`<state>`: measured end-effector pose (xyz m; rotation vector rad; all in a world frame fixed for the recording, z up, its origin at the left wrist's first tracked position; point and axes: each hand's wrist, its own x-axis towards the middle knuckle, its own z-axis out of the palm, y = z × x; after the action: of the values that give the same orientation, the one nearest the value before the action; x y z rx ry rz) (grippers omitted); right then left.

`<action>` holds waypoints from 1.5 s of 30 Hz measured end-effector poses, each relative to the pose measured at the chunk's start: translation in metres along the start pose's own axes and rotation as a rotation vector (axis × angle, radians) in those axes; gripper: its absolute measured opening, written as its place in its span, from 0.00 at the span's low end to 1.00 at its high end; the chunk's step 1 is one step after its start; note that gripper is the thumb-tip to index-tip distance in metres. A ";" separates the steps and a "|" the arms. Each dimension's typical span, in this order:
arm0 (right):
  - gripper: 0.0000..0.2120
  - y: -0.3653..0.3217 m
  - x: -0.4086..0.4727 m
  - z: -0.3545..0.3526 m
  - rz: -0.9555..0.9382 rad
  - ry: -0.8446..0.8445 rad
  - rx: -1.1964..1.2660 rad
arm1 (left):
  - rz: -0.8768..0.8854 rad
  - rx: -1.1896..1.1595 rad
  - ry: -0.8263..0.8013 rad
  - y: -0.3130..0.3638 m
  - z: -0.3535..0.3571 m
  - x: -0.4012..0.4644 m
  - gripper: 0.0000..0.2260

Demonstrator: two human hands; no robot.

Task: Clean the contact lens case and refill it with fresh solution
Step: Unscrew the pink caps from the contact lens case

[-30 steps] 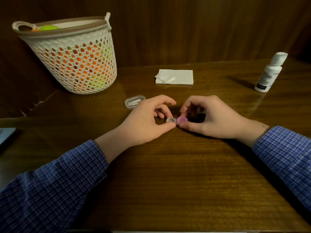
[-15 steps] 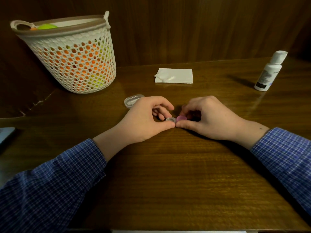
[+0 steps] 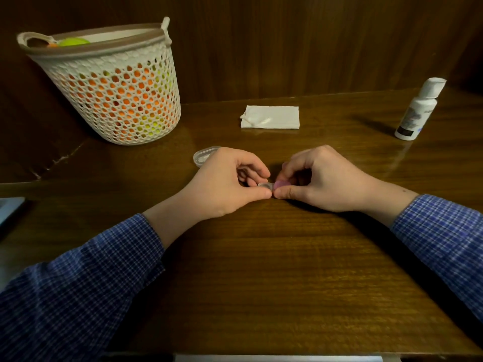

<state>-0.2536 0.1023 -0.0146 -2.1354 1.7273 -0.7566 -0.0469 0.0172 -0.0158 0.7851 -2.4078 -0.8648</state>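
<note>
A small contact lens case (image 3: 271, 185) with one clear lid and one pink lid is held just above the dark brown wooden table (image 3: 261, 270), about mid-table, between both hands. The clear-lid side is pinched by thumb and fingers of the left hand (image 3: 222, 184); the pink-lid side is pinched by thumb and curled fingers of the right hand (image 3: 321, 178). The two thumb tips are almost touching under the case. A small clear oval plastic container (image 3: 202, 155) is seen just behind the left hand. A folded white paper tissue (image 3: 270, 117) is laid near the table's far edge, centre. A white plastic solution bottle with a flip cap (image 3: 418, 111) is stood upright toward the far right corner. A white perforated plastic basket with a brown rim (image 3: 112, 82), holding orange and yellow-green items, is placed at the far left corner. Blue checked sleeves (image 3: 78, 291) are worn on both arms.
</note>
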 end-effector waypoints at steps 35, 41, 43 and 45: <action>0.21 0.002 -0.005 0.006 0.043 0.095 0.104 | 0.008 -0.014 0.005 -0.002 -0.001 0.000 0.13; 0.18 0.001 -0.006 0.000 0.019 0.043 0.161 | 0.009 -0.026 -0.004 -0.003 -0.001 0.000 0.14; 0.17 0.001 -0.005 -0.001 0.009 0.022 0.173 | 0.009 -0.029 -0.007 -0.004 -0.001 0.000 0.14; 0.16 0.002 -0.005 -0.001 0.012 0.009 0.175 | 0.008 -0.034 -0.007 -0.004 -0.001 0.000 0.14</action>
<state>-0.2564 0.1070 -0.0154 -2.0057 1.6131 -0.8811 -0.0453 0.0142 -0.0178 0.7598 -2.3944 -0.9047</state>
